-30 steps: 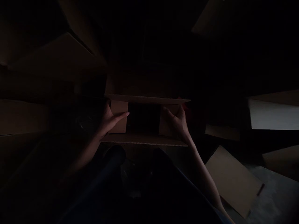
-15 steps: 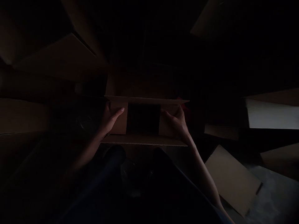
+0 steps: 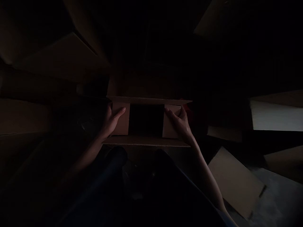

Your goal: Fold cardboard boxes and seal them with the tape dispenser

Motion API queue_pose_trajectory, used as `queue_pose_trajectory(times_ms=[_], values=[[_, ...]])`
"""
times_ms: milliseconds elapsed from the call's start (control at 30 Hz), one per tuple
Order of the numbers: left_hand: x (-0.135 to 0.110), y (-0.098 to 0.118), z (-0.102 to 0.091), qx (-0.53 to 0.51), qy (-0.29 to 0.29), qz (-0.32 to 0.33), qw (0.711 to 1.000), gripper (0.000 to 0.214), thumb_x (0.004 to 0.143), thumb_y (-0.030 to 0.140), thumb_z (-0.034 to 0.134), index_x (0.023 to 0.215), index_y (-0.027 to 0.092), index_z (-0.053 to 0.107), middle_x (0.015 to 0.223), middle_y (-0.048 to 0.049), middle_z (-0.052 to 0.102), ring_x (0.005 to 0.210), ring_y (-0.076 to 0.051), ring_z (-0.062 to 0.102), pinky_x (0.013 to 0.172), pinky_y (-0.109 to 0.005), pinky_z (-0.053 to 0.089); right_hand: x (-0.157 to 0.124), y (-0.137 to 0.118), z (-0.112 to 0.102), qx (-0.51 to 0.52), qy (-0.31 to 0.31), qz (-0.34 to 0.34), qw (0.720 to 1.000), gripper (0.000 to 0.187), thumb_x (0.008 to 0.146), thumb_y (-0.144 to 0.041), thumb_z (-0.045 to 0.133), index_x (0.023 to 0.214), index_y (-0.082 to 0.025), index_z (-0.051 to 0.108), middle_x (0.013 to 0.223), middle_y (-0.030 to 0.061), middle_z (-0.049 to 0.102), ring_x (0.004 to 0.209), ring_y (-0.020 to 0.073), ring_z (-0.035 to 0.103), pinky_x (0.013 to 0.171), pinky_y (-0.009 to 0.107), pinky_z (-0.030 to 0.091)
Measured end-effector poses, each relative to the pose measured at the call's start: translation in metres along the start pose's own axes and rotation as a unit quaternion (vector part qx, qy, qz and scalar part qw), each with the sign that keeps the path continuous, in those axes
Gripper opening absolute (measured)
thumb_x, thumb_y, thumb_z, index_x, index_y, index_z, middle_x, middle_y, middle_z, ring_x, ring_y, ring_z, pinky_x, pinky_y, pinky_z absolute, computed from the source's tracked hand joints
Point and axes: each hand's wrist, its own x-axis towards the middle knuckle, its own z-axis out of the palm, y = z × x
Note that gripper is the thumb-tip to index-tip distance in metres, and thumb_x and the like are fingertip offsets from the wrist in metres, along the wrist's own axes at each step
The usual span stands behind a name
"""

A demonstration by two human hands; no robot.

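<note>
I see an open cardboard box (image 3: 146, 121) dead centre, just past the person's knees (image 3: 142, 164), its two short side flaps folded in and a dark gap between them. Left hand (image 3: 111, 121) lies flat on the left flap (image 3: 121, 119), fingers spread, gripping nothing; right hand (image 3: 181, 124) presses the right flap (image 3: 170, 124) the same way, fingers extended. Very dim: flattened cardboard (image 3: 233, 181) lies on the floor lower right, more cartons (image 3: 59, 56) stacked upper left.
</note>
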Motion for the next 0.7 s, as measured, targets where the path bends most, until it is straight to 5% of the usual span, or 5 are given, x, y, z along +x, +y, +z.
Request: queue_pose_trajectory(times_ms=[700], values=[[0.000,-0.007,0.002,-0.038,0.018,0.006,0.999,0.056,0.074,0.066,0.078,0.106,0.023,0.061,0.114,-0.0084,0.071,0.123,-0.033,0.063,0.102,-0.046,0.053,0.000,0.000,0.002,0.024,-0.005,0.016,1.000,0.065,0.076,-0.055,0.083,0.131,-0.029,0.062,0.125,0.0097,0.073,0.118,0.0325,0.069,0.102,0.051,0.058]])
